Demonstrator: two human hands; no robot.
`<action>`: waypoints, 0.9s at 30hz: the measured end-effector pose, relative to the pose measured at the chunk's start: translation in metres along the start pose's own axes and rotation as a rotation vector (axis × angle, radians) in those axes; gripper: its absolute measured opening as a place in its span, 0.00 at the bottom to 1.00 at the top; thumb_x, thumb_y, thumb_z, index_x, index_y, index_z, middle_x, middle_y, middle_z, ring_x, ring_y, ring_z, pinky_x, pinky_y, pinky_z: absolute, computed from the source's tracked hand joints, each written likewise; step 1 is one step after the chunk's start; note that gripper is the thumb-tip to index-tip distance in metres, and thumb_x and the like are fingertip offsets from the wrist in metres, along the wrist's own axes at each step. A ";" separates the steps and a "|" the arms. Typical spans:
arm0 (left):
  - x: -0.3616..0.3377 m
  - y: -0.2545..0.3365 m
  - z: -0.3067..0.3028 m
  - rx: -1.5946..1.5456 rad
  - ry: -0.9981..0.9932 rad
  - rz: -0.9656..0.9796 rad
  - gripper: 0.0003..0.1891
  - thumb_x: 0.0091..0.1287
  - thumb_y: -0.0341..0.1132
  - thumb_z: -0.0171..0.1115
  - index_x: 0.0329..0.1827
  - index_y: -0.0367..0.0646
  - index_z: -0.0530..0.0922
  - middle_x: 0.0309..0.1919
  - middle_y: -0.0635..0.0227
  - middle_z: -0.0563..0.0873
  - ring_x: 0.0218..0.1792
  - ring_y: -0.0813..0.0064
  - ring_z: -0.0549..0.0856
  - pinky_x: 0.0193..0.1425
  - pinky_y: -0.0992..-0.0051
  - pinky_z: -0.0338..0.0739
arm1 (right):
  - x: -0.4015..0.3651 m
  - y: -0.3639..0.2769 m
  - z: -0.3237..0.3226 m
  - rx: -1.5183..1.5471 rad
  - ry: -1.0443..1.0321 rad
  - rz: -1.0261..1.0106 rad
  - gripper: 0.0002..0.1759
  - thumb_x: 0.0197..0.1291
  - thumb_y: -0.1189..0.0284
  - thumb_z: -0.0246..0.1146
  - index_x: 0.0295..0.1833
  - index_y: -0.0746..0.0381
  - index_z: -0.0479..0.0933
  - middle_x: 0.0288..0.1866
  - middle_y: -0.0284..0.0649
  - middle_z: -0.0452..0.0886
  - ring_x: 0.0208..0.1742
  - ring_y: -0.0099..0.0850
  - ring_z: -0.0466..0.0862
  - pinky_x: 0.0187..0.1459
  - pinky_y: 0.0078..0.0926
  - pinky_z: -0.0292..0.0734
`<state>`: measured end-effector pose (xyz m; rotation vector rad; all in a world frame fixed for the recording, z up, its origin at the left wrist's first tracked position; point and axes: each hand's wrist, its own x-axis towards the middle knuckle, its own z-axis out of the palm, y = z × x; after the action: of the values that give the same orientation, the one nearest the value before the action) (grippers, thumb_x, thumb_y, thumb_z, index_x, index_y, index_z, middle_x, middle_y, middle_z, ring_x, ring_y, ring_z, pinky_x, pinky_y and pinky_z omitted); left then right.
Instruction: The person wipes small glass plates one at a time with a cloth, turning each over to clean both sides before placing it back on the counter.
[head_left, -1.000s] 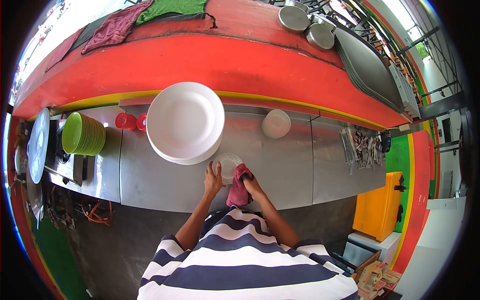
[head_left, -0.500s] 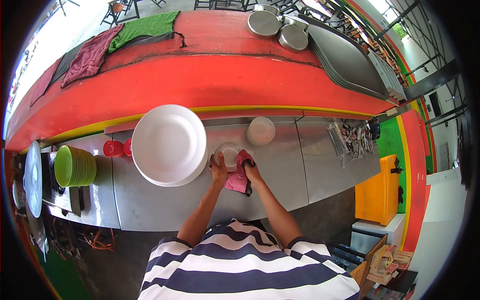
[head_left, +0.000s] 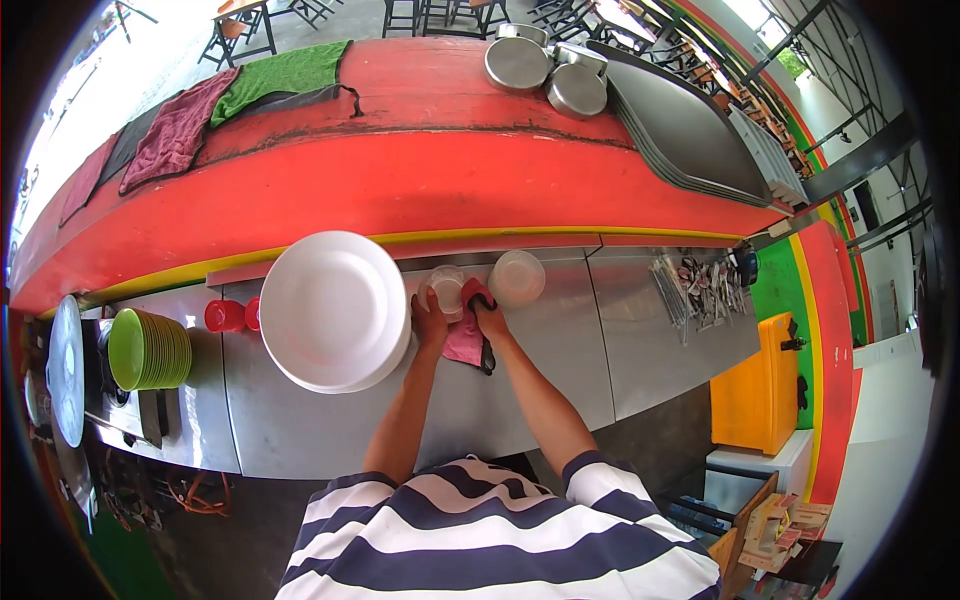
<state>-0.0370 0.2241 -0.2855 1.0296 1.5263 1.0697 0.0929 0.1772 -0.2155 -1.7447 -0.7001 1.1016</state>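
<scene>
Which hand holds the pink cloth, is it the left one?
No, the right hand holds the pink cloth, while the left hand is at the clear bowl.

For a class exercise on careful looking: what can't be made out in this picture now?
All in the head view:
- Right hand's fingertips: hidden by the pink cloth.
- Part of the clear bowl: behind the left hand.
- Second red cup: mostly behind the white dishes.
- Cutlery count: too small, jumbled.
</scene>
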 end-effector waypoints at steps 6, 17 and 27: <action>0.014 -0.006 0.003 0.004 0.051 -0.003 0.42 0.74 0.65 0.47 0.73 0.33 0.65 0.61 0.32 0.78 0.62 0.34 0.78 0.65 0.50 0.73 | 0.019 0.005 -0.003 -0.126 -0.027 -0.086 0.28 0.64 0.58 0.64 0.61 0.69 0.78 0.53 0.54 0.86 0.59 0.41 0.84 0.60 0.35 0.76; -0.049 0.059 -0.021 -0.362 -0.138 -0.545 0.59 0.61 0.72 0.63 0.83 0.58 0.34 0.70 0.49 0.68 0.58 0.45 0.82 0.51 0.48 0.83 | -0.037 0.053 -0.133 -0.956 0.179 -0.235 0.22 0.52 0.62 0.69 0.53 0.58 0.77 0.41 0.51 0.86 0.45 0.53 0.86 0.47 0.51 0.81; -0.151 0.044 0.052 -0.089 -0.318 -0.252 0.53 0.62 0.69 0.66 0.81 0.48 0.51 0.72 0.55 0.69 0.65 0.58 0.77 0.60 0.59 0.76 | 0.061 0.084 -0.202 -0.065 -0.039 -0.396 0.22 0.76 0.62 0.49 0.61 0.69 0.74 0.50 0.42 0.85 0.55 0.35 0.82 0.59 0.34 0.73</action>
<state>0.0446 0.0984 -0.2147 0.8722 1.2971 0.7512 0.3004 0.1120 -0.2808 -1.5526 -1.0626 0.8481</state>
